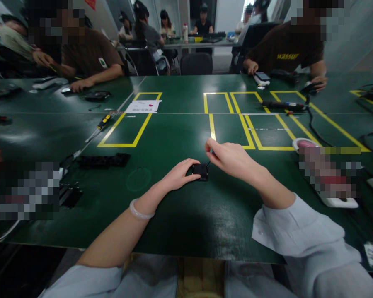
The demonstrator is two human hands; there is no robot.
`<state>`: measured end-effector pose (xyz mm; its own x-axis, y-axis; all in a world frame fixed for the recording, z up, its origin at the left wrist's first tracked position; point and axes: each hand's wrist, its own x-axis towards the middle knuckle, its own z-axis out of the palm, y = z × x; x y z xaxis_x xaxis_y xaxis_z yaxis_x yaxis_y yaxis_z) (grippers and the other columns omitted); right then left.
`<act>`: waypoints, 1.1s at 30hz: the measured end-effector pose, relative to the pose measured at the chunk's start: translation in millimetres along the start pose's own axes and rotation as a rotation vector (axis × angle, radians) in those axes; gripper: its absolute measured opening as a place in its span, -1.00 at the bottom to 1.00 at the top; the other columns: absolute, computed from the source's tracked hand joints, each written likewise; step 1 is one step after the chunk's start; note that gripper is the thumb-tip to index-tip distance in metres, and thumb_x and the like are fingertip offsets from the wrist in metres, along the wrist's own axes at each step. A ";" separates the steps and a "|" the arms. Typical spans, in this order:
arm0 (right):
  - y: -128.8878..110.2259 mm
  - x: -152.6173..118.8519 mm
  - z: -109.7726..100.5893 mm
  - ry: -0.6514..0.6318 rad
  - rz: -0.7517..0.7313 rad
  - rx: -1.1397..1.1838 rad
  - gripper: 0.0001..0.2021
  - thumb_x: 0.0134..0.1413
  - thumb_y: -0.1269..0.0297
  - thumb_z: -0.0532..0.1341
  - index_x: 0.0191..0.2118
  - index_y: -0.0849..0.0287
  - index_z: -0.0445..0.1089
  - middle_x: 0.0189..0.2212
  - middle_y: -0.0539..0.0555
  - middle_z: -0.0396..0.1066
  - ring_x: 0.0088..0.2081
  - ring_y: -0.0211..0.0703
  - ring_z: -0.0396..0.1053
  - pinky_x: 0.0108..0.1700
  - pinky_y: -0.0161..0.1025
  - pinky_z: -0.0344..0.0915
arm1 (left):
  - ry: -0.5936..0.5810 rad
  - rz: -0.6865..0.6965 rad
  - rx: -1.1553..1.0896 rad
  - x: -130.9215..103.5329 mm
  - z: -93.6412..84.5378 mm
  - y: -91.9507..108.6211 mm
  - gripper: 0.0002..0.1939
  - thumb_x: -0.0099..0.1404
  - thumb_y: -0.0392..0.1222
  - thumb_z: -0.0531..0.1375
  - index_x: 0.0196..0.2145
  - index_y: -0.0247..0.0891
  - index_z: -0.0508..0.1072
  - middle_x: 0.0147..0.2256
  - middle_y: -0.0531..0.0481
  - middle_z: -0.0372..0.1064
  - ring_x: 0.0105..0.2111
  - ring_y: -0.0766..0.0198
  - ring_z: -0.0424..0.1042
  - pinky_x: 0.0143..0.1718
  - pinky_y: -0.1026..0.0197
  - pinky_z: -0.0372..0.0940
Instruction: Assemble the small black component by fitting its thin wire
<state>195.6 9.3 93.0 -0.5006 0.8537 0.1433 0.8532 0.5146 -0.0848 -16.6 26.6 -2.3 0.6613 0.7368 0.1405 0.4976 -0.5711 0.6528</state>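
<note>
A small black rectangular device [201, 171] lies on the green tabletop in front of me. My left hand [180, 174] closes on it from the left, with the thumb along its near edge and the fingers along its far edge. My right hand [228, 156] is held just beyond and to the right of the device, its thumb and fingers pinched together. A short, thin dark piece shows between that hand and the device's right corner. What the right fingers hold is hidden by the hand.
Yellow tape frames mark the table [170, 136]. A black strip-shaped part [104, 160] and a yellow-black screwdriver [104, 121] lie to the left. On the right are a white tray [340, 202] and a black corded tool [282, 106]. Co-workers sit opposite, handling devices.
</note>
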 end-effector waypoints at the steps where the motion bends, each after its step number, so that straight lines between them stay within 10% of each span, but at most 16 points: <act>1: -0.2 0.1 -0.3 0.000 -0.003 0.003 -0.77 0.26 0.24 -0.09 -0.08 0.15 0.22 -0.43 0.04 0.45 -0.47 -0.19 0.34 -0.46 -0.28 -0.10 | -0.001 -0.003 0.000 0.0 0.0 0.1 -0.63 0.30 0.00 0.15 -0.01 -0.21 0.29 -0.06 -0.08 0.35 -0.06 0.10 0.35 0.00 0.09 0.22; 33: 0.4 -0.5 -0.1 0.013 -0.010 0.010 -0.78 0.25 0.25 -0.08 -0.07 0.15 0.18 -0.42 0.03 0.45 -0.46 -0.18 0.35 -0.48 -0.28 -0.10 | -0.008 -0.003 0.013 0.4 -0.9 0.9 -0.62 0.31 0.02 0.14 0.00 -0.21 0.29 -0.07 -0.09 0.35 -0.06 0.09 0.35 -0.02 0.09 0.23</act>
<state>196.2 9.1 93.0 -0.5071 0.8474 0.1574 0.8467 0.5239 -0.0928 -16.4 26.7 -1.0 0.6643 0.7355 0.1330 0.5068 -0.5741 0.6431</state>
